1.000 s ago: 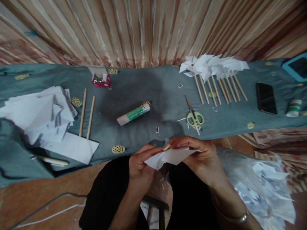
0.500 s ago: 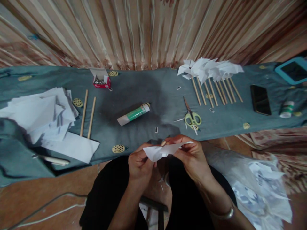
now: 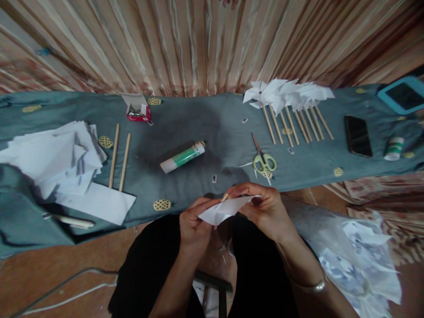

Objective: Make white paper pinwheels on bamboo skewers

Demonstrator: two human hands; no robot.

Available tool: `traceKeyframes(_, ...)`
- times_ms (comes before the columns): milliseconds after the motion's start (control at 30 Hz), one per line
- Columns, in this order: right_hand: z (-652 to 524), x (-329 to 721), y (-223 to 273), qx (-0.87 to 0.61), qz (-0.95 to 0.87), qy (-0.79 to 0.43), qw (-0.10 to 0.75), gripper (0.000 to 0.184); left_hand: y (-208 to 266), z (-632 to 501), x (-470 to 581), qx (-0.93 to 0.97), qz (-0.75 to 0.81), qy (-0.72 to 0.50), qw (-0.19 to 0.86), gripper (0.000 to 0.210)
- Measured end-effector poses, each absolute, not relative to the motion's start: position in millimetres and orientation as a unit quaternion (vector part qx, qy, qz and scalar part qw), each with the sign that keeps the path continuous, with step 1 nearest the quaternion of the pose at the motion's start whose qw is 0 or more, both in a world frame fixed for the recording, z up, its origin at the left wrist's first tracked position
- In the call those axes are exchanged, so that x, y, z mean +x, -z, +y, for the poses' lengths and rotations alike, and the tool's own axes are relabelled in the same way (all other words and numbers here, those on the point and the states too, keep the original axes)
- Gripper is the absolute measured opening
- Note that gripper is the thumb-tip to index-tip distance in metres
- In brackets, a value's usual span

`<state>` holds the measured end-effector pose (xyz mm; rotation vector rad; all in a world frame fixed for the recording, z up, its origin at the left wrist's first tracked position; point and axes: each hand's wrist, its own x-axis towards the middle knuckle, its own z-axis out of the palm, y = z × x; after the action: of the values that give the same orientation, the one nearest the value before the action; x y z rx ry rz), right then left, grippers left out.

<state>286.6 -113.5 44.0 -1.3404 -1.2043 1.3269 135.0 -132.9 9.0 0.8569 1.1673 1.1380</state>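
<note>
Between my hands, just off the table's front edge, is a white paper pinwheel [image 3: 227, 211], its blades partly folded and overlapped by my fingers. My left hand [image 3: 196, 221] grips its left side. On the right side, my right hand [image 3: 263, 207] pinches the paper with the fingers curled over the top. The tip of a wooden stick [image 3: 225, 197] pokes up behind the paper; the rest of it is hidden. A glue stick [image 3: 183, 158] with a green label lies on the table beyond my hands. Green-handled scissors [image 3: 263, 160] rest to the right among thin paper strips.
Finished pinwheels [image 3: 288, 95] on sticks lie at the back right, near a phone [image 3: 357, 136] and a blue-framed device [image 3: 402, 95]. At left are a paper stack [image 3: 53, 152], two wooden sticks [image 3: 114, 154], an open red box [image 3: 138, 114] and a pen-like tool [image 3: 71, 221]. A plastic bag [image 3: 357, 260] holds paper.
The paper in my hands has tilted, so more of its near face shows. My right hand has shifted slightly over it. The whole view has moved a little.
</note>
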Motion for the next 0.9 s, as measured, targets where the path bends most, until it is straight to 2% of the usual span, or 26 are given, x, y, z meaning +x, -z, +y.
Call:
traceKeyframes(133,-115.1,289.5,-39.5,-0.549,-0.466,-0.54,0.436,0.006,-9.2,-131.4,145.8,0.313,0.497,-0.503,0.634,0.014)
traceKeyframes(367,-118.4,297.6,-38.8,-0.545,-0.442,-0.561,0.439,0.02,0.9,-134.1,159.1,0.175,0.522,-0.47,0.69,0.007)
traceKeyframes(600,-117.3,307.2,-39.4,-0.534,-0.408,-0.573,0.469,0.034,-10.9,-130.3,164.4,0.178,0.481,-0.504,0.695,0.023)
traceKeyframes(733,-117.3,311.7,-34.4,-0.537,-0.397,-0.562,0.488,0.033,-21.1,-126.3,164.0,0.203,0.47,-0.5,0.699,0.034)
traceKeyframes(900,-119.1,317.3,-31.8,-0.548,-0.385,-0.557,0.492,0.036,-32.9,-119.9,160.7,0.196,0.436,-0.523,0.706,0.03)
